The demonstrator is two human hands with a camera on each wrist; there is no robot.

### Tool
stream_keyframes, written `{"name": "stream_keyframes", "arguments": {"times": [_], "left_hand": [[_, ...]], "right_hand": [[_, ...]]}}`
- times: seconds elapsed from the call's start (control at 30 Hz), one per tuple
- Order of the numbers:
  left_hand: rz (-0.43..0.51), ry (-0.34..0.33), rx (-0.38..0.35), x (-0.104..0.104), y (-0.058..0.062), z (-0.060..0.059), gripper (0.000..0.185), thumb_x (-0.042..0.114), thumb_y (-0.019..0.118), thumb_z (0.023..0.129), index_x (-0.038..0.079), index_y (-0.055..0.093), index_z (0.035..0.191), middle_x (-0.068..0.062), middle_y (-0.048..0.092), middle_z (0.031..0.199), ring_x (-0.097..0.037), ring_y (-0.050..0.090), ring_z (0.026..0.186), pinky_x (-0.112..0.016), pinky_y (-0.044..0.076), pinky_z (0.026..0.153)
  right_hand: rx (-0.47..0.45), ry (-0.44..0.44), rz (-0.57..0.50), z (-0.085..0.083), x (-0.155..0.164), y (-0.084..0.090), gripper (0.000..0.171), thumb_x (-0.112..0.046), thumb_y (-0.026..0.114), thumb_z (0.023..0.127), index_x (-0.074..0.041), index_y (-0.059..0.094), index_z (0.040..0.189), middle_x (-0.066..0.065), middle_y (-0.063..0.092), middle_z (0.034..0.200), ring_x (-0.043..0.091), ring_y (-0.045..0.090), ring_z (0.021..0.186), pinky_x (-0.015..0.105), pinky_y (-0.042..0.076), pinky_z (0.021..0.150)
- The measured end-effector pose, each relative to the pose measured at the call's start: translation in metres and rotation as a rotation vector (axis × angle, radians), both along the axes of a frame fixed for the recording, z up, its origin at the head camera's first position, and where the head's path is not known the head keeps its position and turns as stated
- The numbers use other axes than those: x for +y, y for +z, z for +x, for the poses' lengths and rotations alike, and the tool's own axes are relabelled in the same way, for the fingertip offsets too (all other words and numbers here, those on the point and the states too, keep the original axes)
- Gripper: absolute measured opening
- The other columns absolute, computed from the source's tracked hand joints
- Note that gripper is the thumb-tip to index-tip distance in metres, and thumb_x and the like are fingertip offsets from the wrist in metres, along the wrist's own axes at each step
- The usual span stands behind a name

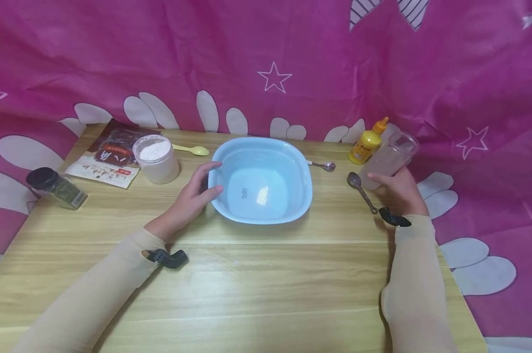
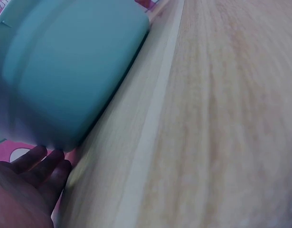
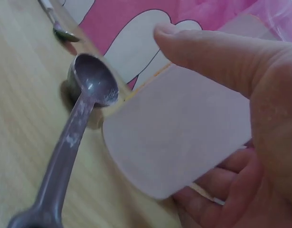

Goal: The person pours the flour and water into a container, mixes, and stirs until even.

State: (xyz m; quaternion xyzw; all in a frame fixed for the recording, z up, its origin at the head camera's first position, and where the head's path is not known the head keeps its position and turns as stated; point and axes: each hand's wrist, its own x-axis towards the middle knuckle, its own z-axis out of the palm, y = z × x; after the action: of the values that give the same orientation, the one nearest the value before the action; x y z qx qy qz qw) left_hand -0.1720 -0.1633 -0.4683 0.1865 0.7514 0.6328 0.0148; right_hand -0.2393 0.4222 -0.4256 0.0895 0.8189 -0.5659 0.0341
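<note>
A light blue basin [image 1: 260,179] sits mid-table with a little white powder on its floor. My left hand [image 1: 194,196] rests against its left wall with straight fingers, thumb on the rim; the left wrist view shows the basin's outer wall [image 2: 65,71] and my fingers [image 2: 46,166] beside it. My right hand [image 1: 398,192] grips a clear plastic cup [image 1: 389,159], tilted away from me at the table's right edge; the cup [image 3: 179,137] is seen close in the right wrist view under my thumb. A metal spoon [image 1: 361,190] lies just left of that hand, and the spoon [image 3: 84,104] is dusted white.
A yellow squeeze bottle [image 1: 368,142] stands behind the cup. A second metal spoon [image 1: 324,165] lies right of the basin. To the left are a jar of white powder [image 1: 156,158], a yellow plastic spoon [image 1: 192,149], a printed packet [image 1: 109,159] and a dark-lidded spice jar [image 1: 56,188].
</note>
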Motion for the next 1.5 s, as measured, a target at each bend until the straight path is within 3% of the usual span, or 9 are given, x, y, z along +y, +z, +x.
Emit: {"name": "stream_keyframes", "arguments": {"times": [0.23, 0.4, 0.57, 0.7, 0.9, 0.97, 1.07, 1.23, 1.5], "left_hand": [[0.001, -0.004, -0.016, 0.0, 0.001, 0.001, 0.063, 0.013, 0.063, 0.112, 0.014, 0.038, 0.169, -0.025, 0.039, 0.172, -0.043, 0.041, 0.159, -0.063, 0.036, 0.128], [0.002, 0.001, -0.019, 0.0, 0.001, 0.001, 0.063, 0.015, 0.063, 0.112, 0.015, 0.038, 0.169, -0.024, 0.039, 0.173, -0.042, 0.04, 0.159, -0.062, 0.035, 0.129], [0.015, -0.01, -0.012, 0.001, 0.0, 0.0, 0.063, 0.013, 0.062, 0.111, 0.013, 0.037, 0.169, -0.022, 0.037, 0.174, -0.042, 0.04, 0.159, -0.062, 0.036, 0.129], [0.017, -0.011, -0.015, 0.003, 0.0, 0.0, 0.061, 0.014, 0.062, 0.112, 0.013, 0.038, 0.168, -0.02, 0.037, 0.174, -0.04, 0.042, 0.158, -0.06, 0.038, 0.128], [0.004, -0.003, -0.013, 0.003, 0.002, 0.001, 0.062, 0.014, 0.062, 0.111, 0.013, 0.039, 0.168, -0.021, 0.038, 0.173, -0.041, 0.041, 0.159, -0.06, 0.033, 0.131], [0.003, 0.0, -0.014, 0.002, 0.002, 0.001, 0.062, 0.014, 0.061, 0.111, 0.013, 0.038, 0.168, -0.021, 0.038, 0.173, -0.041, 0.041, 0.159, -0.06, 0.033, 0.131], [0.002, 0.002, -0.014, 0.002, 0.002, 0.001, 0.062, 0.014, 0.061, 0.111, 0.013, 0.039, 0.168, -0.021, 0.037, 0.173, -0.04, 0.04, 0.159, -0.06, 0.032, 0.131], [0.003, -0.002, -0.009, 0.003, 0.001, 0.0, 0.062, 0.013, 0.061, 0.111, 0.012, 0.038, 0.168, -0.022, 0.038, 0.173, -0.041, 0.04, 0.159, -0.06, 0.032, 0.132], [-0.001, 0.005, -0.006, 0.001, -0.001, -0.001, 0.062, 0.013, 0.062, 0.111, 0.012, 0.039, 0.168, -0.023, 0.039, 0.172, -0.041, 0.042, 0.158, -0.061, 0.035, 0.13]], "right_hand": [[-0.019, 0.084, 0.14, 0.008, 0.005, -0.003, 0.102, -0.037, 0.09, 0.097, -0.023, 0.027, 0.176, 0.011, 0.038, 0.176, 0.029, 0.032, 0.162, 0.054, 0.018, 0.137], [-0.019, 0.104, 0.098, 0.011, 0.009, -0.009, 0.1, -0.034, 0.091, 0.097, -0.028, 0.029, 0.175, 0.01, 0.041, 0.175, 0.03, 0.035, 0.161, 0.054, 0.02, 0.137], [-0.02, 0.122, 0.076, 0.022, 0.01, -0.013, 0.09, -0.028, 0.087, 0.1, -0.028, 0.033, 0.172, 0.012, 0.046, 0.169, 0.029, 0.044, 0.153, 0.043, 0.033, 0.13], [-0.022, 0.157, 0.103, 0.03, 0.012, -0.014, 0.085, -0.027, 0.085, 0.102, -0.017, 0.037, 0.171, 0.013, 0.049, 0.168, 0.029, 0.044, 0.155, 0.037, 0.039, 0.125], [-0.079, 0.163, 0.154, 0.037, 0.01, -0.012, 0.089, -0.029, 0.084, 0.103, -0.006, 0.035, 0.173, 0.017, 0.045, 0.171, 0.036, 0.035, 0.16, 0.06, 0.026, 0.133], [-0.082, 0.16, 0.178, 0.039, 0.007, -0.012, 0.086, -0.031, 0.085, 0.102, -0.003, 0.039, 0.17, 0.019, 0.045, 0.17, 0.036, 0.035, 0.159, 0.061, 0.024, 0.133], [-0.088, 0.149, 0.214, 0.045, 0.005, -0.014, 0.083, -0.036, 0.086, 0.101, 0.002, 0.046, 0.163, 0.02, 0.049, 0.164, 0.033, 0.042, 0.15, 0.047, 0.036, 0.125], [-0.159, 0.134, 0.248, 0.055, 0.004, -0.015, 0.08, -0.045, 0.086, 0.099, 0.005, 0.051, 0.151, 0.017, 0.053, 0.143, 0.026, 0.052, 0.12, 0.023, 0.051, 0.093], [-0.122, 0.167, 0.37, 0.054, 0.003, -0.016, 0.065, -0.053, 0.089, 0.094, -0.003, 0.071, 0.132, 0.015, 0.064, 0.123, 0.026, 0.053, 0.108, 0.033, 0.045, 0.091]]}}
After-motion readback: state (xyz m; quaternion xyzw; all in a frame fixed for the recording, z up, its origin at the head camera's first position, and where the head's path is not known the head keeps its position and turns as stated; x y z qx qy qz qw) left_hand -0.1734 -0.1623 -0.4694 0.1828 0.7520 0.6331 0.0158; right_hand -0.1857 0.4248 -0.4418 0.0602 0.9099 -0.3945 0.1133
